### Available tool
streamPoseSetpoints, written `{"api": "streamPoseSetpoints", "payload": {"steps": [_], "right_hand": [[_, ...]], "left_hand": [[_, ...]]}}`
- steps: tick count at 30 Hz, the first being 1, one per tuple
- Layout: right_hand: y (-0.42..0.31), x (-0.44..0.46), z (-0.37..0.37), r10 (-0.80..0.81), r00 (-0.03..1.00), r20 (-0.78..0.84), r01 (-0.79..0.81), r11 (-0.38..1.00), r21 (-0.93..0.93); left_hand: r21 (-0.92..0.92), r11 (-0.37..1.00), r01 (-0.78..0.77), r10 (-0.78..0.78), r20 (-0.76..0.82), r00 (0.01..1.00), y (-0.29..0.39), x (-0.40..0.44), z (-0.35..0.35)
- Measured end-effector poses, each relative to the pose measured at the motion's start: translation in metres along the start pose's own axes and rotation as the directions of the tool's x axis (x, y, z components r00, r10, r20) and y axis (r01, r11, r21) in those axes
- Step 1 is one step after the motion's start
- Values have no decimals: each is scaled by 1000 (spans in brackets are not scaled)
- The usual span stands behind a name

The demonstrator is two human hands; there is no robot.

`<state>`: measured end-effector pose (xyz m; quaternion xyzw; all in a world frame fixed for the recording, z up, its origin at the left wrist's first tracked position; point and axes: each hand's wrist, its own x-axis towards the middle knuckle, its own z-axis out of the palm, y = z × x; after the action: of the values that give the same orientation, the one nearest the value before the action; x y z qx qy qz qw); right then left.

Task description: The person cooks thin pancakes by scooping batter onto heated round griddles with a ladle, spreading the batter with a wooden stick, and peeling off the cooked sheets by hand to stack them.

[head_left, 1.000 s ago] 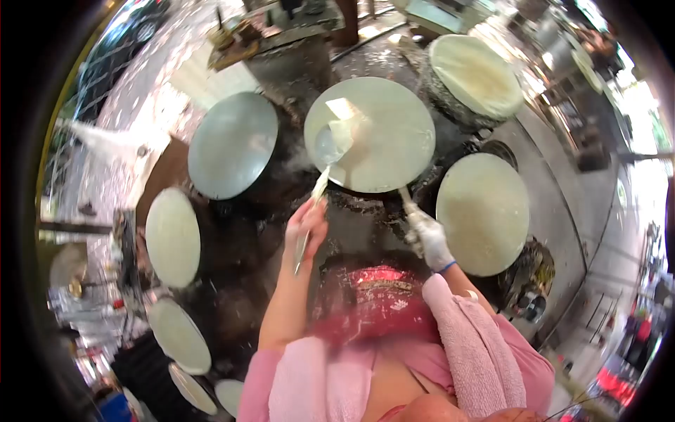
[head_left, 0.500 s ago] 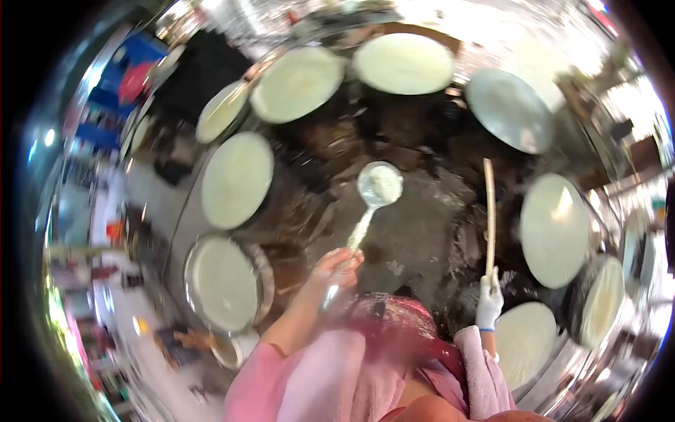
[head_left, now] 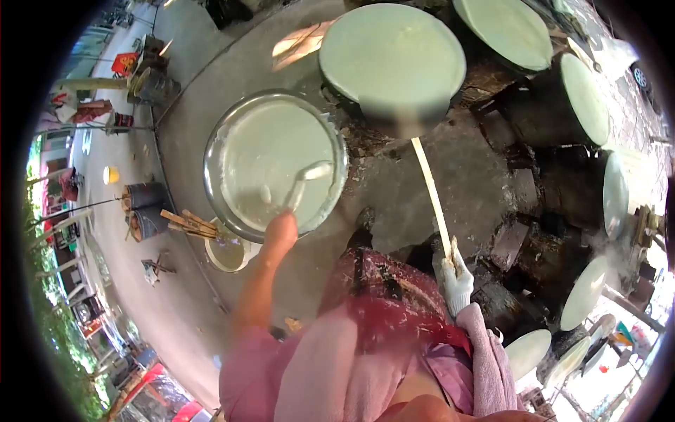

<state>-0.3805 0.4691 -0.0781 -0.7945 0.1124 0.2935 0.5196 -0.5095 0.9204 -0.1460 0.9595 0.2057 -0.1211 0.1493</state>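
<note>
My bare left hand (head_left: 283,231) is closed round the handle of a ladle (head_left: 298,193). The ladle's bowl rests in pale, milky liquid (head_left: 271,133) inside a wide metal basin (head_left: 213,151), just above that hand. A white glove covers my right hand (head_left: 457,278), whose fingers grip the lower end of a long thin wooden stick (head_left: 430,190). The stick points up and away, its far tip close to a big dark drum with a round pale top (head_left: 394,53). Blur hides where tip and drum meet.
More dark drums with pale round tops (head_left: 586,98) curve round my right side. A white bucket (head_left: 226,261) stands below the basin, with pieces of wood (head_left: 190,224) across its rim. Dark containers (head_left: 146,214) and a yellow pail (head_left: 111,174) are farther left.
My view has swung left towards the basin. The ladle, held up with white stuff in it before, is now down in the basin's liquid. The stick remains in my right hand.
</note>
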Motion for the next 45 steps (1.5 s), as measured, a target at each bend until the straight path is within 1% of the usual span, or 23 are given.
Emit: {"api": "streamPoseSetpoints", "payload": {"steps": [3,7,11,14,15,16,17,19,21,23,25,26,28,30,31,32,33,35,36,37,38,40,45], "right_hand": [[4,-7,26,-18,1000,-17,19,999,39],[-5,-13,44,18,999,-46,-16,999,49],[8,-20,56,113,993,-41,-113,994,-4],[10,-34,66,193,979,71,-185,976,-112],[29,-36,68,116,987,108,-98,983,-156],[47,-38,69,38,989,145,-9,981,-195],[49,-47,74,-4,981,196,54,967,-250],[70,-59,85,146,951,274,-39,932,-361],[116,-68,98,213,892,399,-74,939,-337],[149,-79,110,25,851,524,-12,1000,-28],[133,-102,98,161,816,555,-145,987,-73],[121,-114,91,225,792,568,-209,973,-94],[105,-135,72,143,827,544,-86,988,-129],[106,-143,56,0,856,516,121,972,-202],[93,-150,48,23,851,524,102,973,-207],[91,-155,43,-30,857,515,145,972,-184],[87,-155,38,-90,859,504,196,967,-161],[73,-164,25,-368,844,389,413,910,-36],[67,-171,19,-494,808,321,516,856,20],[62,-176,9,-481,798,365,466,875,134],[74,-170,11,-659,729,186,626,751,207],[83,-166,4,-400,910,109,329,856,400],[91,-110,-23,-98,993,-71,121,843,524]], "left_hand": [[40,995,91,-95,104,990,-13,62,12],[-39,996,82,-74,174,982,-41,122,21],[-86,987,132,-80,449,890,-68,105,64],[-306,932,197,-46,437,898,-65,45,85],[-551,658,513,-155,567,809,-55,25,94],[-644,237,727,-177,708,684,-43,6,102],[-689,79,720,-98,714,694,-34,-12,112],[-698,-242,674,48,685,727,-19,-47,122],[-685,-446,576,95,604,792,6,-69,123],[-499,-736,457,146,543,827,32,-90,115],[-279,-894,352,213,427,879,53,-108,99],[-127,-926,356,316,254,914,59,-119,94],[11,-940,340,336,191,922,75,-140,55],[7,-950,313,310,160,937,87,-162,-2],[6,-954,299,296,144,944,94,-172,-31],[-45,-943,329,321,124,939,91,-180,-62],[-208,-960,189,153,178,972,98,-191,-100],[-339,-937,85,76,40,996,101,-208,-168],[-419,-898,136,206,-125,971,90,-209,-193],[-506,-846,166,339,-272,901,83,-206,-217],[-602,-797,38,255,-280,925,83,-201,-234],[-739,-640,-210,68,-327,942,80,-187,-259],[-652,-755,-71,-79,-17,997,77,-121,-277]]}}
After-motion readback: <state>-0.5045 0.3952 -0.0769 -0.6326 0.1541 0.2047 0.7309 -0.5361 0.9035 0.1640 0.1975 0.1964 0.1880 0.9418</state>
